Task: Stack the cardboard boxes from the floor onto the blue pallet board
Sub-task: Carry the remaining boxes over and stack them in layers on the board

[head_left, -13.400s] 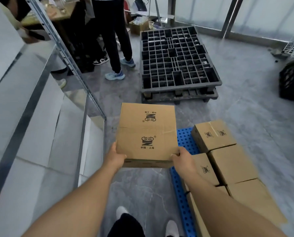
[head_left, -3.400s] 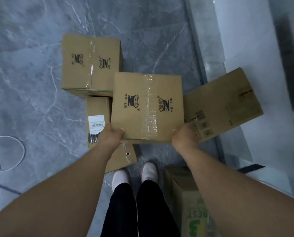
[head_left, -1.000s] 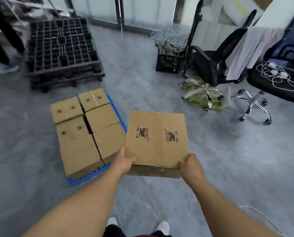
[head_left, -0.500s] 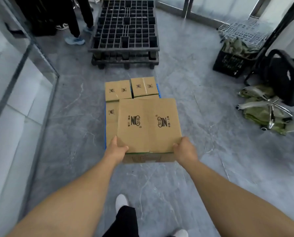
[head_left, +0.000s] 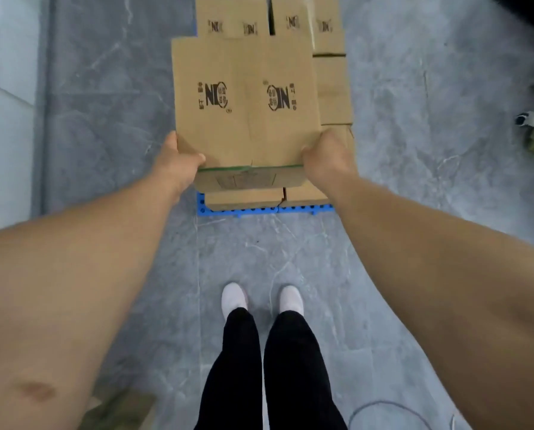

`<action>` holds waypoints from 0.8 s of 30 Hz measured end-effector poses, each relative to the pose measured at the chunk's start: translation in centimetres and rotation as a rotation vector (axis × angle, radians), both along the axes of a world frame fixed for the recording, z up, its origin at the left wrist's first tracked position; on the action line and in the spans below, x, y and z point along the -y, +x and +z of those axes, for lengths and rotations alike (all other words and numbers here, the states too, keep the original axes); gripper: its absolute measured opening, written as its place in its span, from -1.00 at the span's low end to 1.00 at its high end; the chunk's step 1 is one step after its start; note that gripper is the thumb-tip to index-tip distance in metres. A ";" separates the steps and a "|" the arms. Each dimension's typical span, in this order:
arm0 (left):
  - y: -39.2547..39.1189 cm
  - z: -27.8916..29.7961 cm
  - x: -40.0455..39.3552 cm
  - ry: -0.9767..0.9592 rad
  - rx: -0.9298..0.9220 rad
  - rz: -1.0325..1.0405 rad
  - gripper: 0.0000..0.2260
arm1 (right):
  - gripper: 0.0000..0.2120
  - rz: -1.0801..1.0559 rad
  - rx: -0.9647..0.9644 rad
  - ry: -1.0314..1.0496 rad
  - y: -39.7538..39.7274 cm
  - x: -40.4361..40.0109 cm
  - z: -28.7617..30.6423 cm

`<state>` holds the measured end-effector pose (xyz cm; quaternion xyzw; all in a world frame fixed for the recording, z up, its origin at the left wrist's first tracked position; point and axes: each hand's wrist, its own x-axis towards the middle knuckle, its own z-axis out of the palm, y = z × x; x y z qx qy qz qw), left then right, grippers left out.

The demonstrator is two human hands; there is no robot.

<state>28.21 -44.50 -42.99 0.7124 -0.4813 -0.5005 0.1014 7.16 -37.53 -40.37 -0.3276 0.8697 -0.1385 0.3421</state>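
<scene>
I hold cardboard box (head_left: pixel 247 100) at near corners, left hand (head_left: pixel 179 161) and right hand (head_left: pixel 324 156) gripping; boxes on blue pallet board (head_left: pixel 237 209) directly beneath fingers; box's long axis runs away from me.

Brown cardboard box held at frame centre (head_left: pixel 244 100): top face carries two dark printed "NC"-style logos, left one upright, right one mirrored/rotated, small characters beside each too blurred to read. Two brown cardboard boxes at upper frame, left (head_left: pixel 232 17) and right (head_left: pixel 309 24), each show two of the same small logos. Print on the held box's near side unreadable.
</scene>
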 end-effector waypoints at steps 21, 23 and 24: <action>1.1 -17.7 0.4 0.060 -0.058 0.099 -0.41 | -0.70 -0.034 0.090 -0.022 0.2 1.0 -17.5; 0.9 -17.4 0.6 0.064 -0.062 0.105 -0.43 | -0.69 -0.031 0.102 -0.024 0.1 1.5 -17.2; 0.9 -17.4 0.7 0.066 -0.065 0.104 -0.44 | -0.69 -0.029 0.104 -0.024 0.0 1.7 -17.1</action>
